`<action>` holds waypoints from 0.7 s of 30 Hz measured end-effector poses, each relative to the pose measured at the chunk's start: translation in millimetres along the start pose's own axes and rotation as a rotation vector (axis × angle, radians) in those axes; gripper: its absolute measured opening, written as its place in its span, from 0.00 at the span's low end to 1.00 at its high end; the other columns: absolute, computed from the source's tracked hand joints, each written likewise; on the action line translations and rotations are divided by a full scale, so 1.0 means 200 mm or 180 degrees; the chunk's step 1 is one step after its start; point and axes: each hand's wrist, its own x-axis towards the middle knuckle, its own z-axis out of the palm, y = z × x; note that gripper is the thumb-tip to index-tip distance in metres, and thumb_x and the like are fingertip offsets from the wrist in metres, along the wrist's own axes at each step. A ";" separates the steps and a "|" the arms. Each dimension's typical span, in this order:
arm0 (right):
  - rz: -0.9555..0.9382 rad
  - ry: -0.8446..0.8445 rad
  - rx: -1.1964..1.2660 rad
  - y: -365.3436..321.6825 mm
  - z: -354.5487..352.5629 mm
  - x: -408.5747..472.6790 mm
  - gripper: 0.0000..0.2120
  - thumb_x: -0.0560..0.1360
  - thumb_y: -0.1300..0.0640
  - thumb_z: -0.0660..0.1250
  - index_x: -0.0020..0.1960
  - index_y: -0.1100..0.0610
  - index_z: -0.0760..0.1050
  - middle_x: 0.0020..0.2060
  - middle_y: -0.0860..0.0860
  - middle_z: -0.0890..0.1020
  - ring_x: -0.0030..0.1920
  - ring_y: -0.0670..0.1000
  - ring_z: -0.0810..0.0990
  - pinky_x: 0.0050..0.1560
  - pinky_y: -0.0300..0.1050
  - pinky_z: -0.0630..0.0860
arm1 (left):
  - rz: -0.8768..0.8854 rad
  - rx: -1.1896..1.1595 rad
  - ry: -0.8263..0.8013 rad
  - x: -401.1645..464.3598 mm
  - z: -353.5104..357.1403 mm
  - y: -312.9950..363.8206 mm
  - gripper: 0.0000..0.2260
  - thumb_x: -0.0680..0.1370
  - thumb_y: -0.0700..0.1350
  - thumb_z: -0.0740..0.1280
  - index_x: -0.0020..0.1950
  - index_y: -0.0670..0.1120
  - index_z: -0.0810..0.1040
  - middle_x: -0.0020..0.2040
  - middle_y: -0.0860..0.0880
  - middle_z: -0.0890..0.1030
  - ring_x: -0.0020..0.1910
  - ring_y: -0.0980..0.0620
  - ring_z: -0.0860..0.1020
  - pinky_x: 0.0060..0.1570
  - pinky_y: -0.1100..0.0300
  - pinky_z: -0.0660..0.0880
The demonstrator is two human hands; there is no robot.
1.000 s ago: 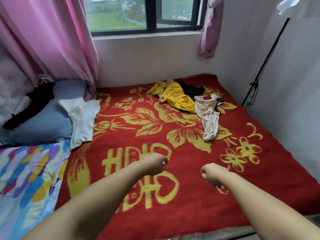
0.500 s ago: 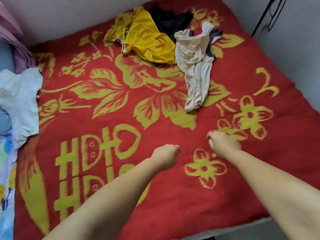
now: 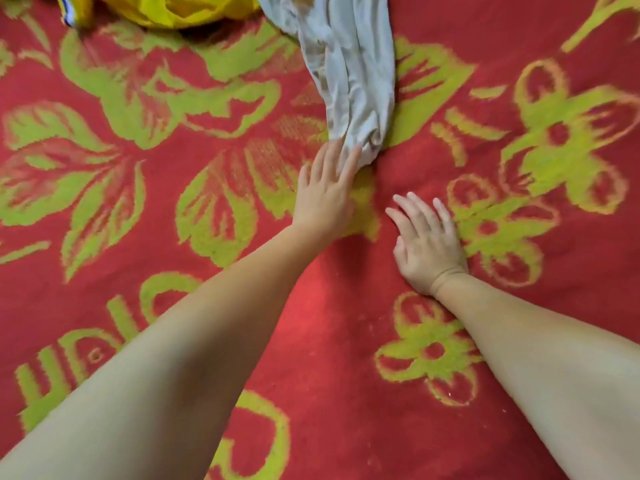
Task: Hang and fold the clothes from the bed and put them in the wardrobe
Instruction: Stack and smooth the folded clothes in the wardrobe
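Left hand (image 3: 325, 192): arm extended forward, palm down, fingers (image 3: 349, 164) straight and slightly spread, tips reaching onto the near end of the pale garment (image 3: 349, 77); no curl or pinch visible. Right hand (image 3: 427, 244): palm down, planted flat on the red blanket (image 3: 329, 323), fingers straight and splayed, wrist bent back, forearm bare. The two hands lie apart, the right nearer the body.

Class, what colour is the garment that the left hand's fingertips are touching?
Pale grey-white, seen in the head view: the garment under the left hand.
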 end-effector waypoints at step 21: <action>0.0140 -0.0217 -0.0105 0.02 0.00 0.01 0.26 0.76 0.53 0.49 0.72 0.57 0.66 0.73 0.53 0.66 0.74 0.54 0.61 0.75 0.55 0.48 | -0.0665 -0.0541 -0.0087 -0.75 -0.03 -0.37 0.08 0.75 0.38 0.60 0.50 0.45 0.76 0.48 0.42 0.82 0.47 0.38 0.78 0.37 0.53 0.66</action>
